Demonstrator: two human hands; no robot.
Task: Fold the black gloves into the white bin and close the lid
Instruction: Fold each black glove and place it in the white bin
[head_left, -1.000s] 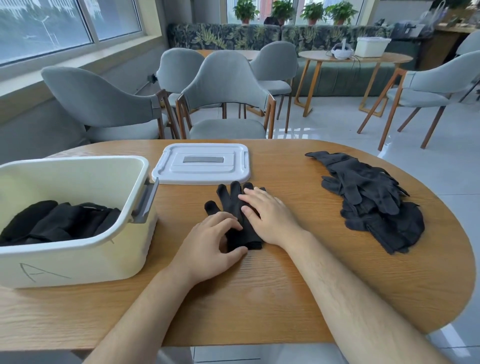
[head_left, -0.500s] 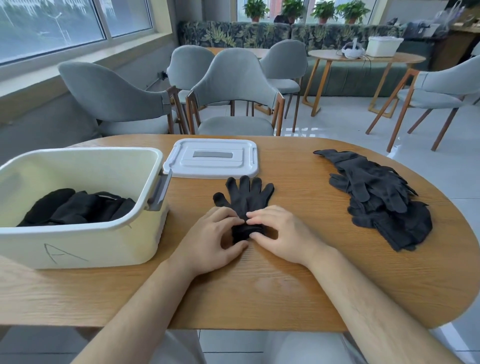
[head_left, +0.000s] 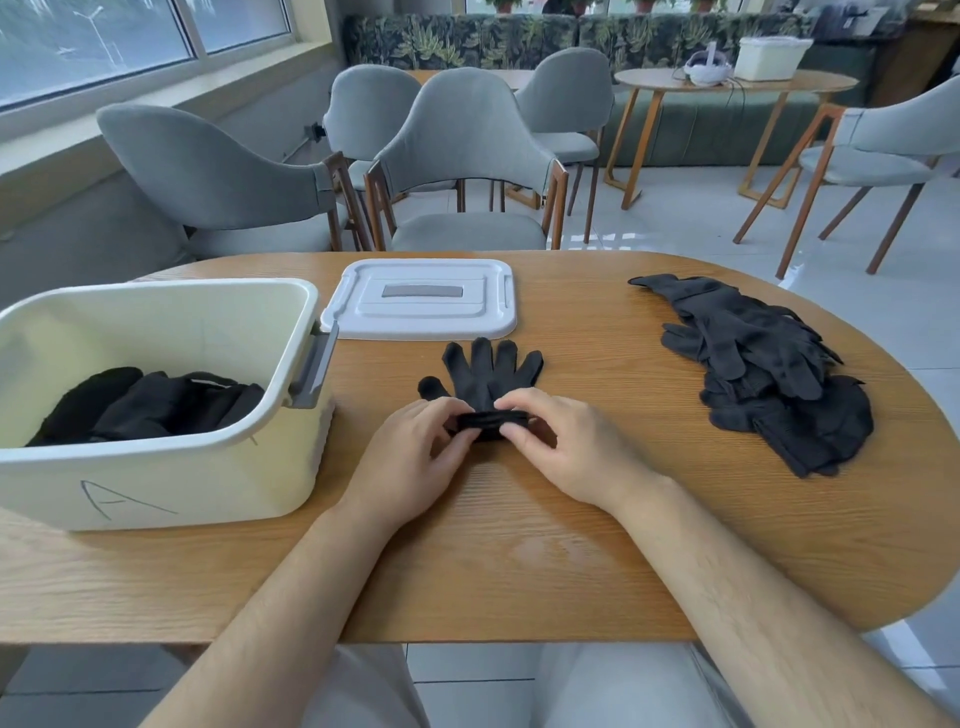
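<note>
A single hand-drawn capital letter "A" (head_left: 111, 500) is showing in dark marker on the near outer wall of the white bin (head_left: 218, 478), toward its left end and leaning slightly. The lid (head_left: 363, 317), beside the bin's far right corner, is carrying a grey strip (head_left: 422, 291) with nothing legible on it.

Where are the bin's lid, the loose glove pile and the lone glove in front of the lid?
lid (head_left: 415, 314): head view, white top near its grey inset.
loose glove pile (head_left: 753, 358): head view, middle of the heap.
lone glove (head_left: 488, 382): head view, its palm.

Bare forearms (head_left: 291, 597) and pale grey trousers (head_left: 363, 691) show.
</note>
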